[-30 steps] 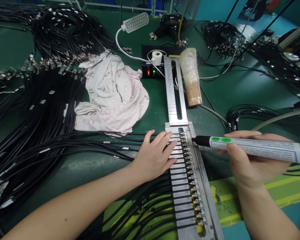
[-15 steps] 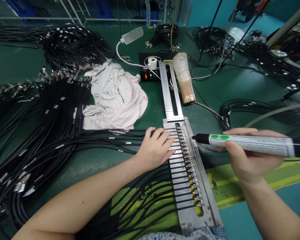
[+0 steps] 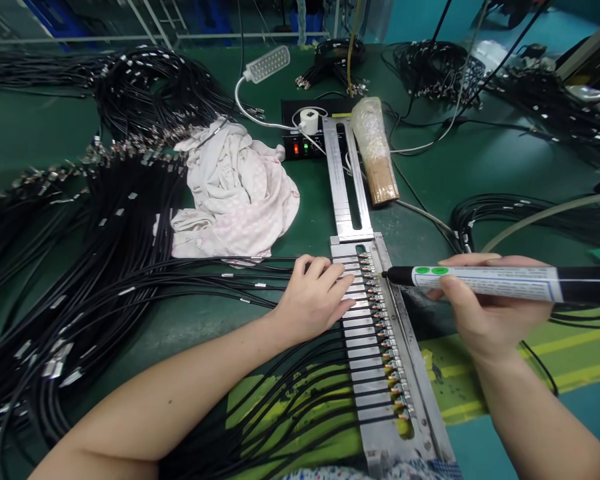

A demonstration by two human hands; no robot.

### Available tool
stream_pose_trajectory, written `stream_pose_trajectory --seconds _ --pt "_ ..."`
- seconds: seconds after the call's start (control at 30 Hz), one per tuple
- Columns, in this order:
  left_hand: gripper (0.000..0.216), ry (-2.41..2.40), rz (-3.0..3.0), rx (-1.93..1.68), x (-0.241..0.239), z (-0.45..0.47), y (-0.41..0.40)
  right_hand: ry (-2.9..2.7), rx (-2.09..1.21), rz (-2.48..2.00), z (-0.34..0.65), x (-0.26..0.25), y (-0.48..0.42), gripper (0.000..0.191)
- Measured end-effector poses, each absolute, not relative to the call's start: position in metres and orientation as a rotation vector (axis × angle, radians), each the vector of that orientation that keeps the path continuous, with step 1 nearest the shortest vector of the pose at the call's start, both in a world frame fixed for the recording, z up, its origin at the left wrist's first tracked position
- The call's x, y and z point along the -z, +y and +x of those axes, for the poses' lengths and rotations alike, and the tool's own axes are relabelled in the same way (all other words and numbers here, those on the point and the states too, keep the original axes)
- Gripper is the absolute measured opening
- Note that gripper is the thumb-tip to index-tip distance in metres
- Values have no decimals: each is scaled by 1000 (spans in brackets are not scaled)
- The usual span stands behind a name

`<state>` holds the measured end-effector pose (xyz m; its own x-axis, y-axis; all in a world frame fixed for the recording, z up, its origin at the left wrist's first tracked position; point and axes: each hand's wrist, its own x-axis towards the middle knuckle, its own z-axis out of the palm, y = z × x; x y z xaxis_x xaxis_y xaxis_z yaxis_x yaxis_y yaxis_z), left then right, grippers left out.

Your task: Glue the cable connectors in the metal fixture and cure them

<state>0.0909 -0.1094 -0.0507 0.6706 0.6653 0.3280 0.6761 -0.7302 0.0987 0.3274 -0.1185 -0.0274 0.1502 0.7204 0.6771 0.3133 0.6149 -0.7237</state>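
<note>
My left hand [image 3: 313,300] lies palm down, fingers spread and a little bent, over black cables [image 3: 325,387] at the left edge of a long metal fixture [image 3: 383,437]. The cables sit side by side in the fixture's slots, and their small metal connector ends [image 3: 391,353] with coloured wires form a row along it. In my right hand [image 3: 485,320] is a thick marker-shaped pen [image 3: 495,281] with a white label, green dots and a black nose. It is held nearly level, its thin tip at the upper connector ends; whether it touches them I cannot tell.
A crumpled pale cloth [image 3: 235,193] and large bundles of black cable [image 3: 130,220] cover the left side. Behind the fixture are a black control box [image 3: 293,147], a lamp [image 3: 267,65] and a wrapped wooden block [image 3: 380,177]. Further cable coils [image 3: 500,207] lie at right.
The whole view has shifted slightly. The pen has moved a little left relative to the fixture, its tip closer to the connector row. My left hand stays in place on the cables.
</note>
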Motion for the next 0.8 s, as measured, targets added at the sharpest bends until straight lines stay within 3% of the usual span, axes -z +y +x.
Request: stream_pose_trajectory --seconds 0.8 --pt "29 -1128 -2861 551 51 90 -108 -1450 -369 -933 327 25 -122 54"
